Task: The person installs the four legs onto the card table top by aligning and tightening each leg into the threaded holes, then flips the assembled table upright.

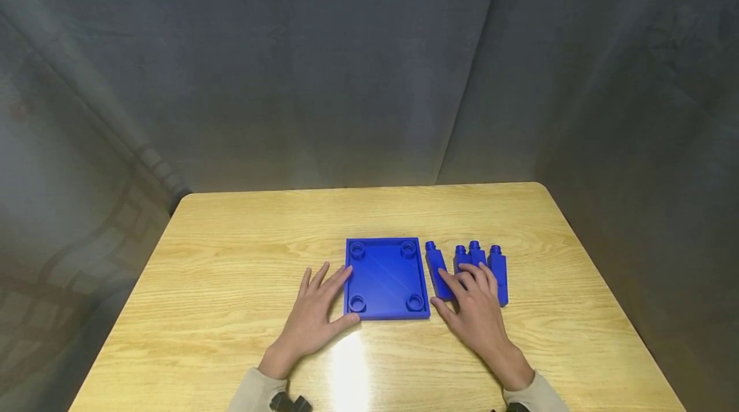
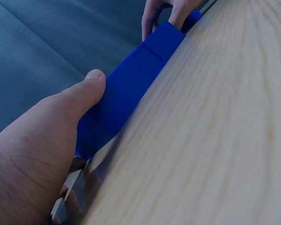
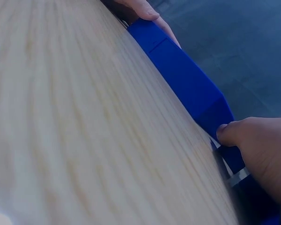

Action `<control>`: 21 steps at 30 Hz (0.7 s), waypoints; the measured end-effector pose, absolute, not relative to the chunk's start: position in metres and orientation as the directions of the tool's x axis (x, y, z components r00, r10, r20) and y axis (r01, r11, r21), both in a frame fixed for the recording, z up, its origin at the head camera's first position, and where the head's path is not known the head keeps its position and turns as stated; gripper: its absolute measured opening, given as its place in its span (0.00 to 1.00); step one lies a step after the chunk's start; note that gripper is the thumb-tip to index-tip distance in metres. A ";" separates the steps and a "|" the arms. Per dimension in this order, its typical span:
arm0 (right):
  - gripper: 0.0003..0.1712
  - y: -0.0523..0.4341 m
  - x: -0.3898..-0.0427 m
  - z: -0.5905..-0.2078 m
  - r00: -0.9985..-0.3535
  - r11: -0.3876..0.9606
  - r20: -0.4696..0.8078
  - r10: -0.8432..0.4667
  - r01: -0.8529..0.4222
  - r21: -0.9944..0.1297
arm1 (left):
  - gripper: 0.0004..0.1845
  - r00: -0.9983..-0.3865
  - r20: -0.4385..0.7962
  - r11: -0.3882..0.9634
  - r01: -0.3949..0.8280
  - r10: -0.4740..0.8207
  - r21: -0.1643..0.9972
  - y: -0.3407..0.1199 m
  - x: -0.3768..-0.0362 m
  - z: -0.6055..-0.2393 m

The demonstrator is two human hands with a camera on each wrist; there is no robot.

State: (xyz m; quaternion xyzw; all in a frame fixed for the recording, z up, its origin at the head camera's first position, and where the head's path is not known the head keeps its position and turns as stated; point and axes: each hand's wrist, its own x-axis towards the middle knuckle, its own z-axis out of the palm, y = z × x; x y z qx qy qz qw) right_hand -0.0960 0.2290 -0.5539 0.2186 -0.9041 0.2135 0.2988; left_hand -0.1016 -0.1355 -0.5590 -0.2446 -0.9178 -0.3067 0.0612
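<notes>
A blue square tabletop piece (image 1: 383, 277) with a raised rim and a round socket in each corner lies flat on the wooden table. My left hand (image 1: 312, 312) rests at its left side, the thumb on the near left corner and the fingertips along the left edge. To its right lie several blue legs with narrow ringed ends pointing away from me. My right hand (image 1: 476, 309) is over them. Its index fingertip touches the leftmost leg (image 1: 435, 264), with the thumb by that leg's near end. The other fingers partly cover the middle legs (image 1: 475, 253).
The rightmost blue leg (image 1: 499, 280) lies beside the right hand. The wooden table (image 1: 242, 258) reaches back to a grey curtain (image 1: 323, 78), which also hangs at both sides. Light glares off the wood in front of the tabletop piece.
</notes>
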 end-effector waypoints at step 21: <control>0.24 0.225 -0.099 -0.551 -0.670 0.705 0.742 -0.019 -0.535 -0.465 | 0.50 -0.868 0.266 0.696 0.495 0.419 0.520 -0.136 -0.102 -0.559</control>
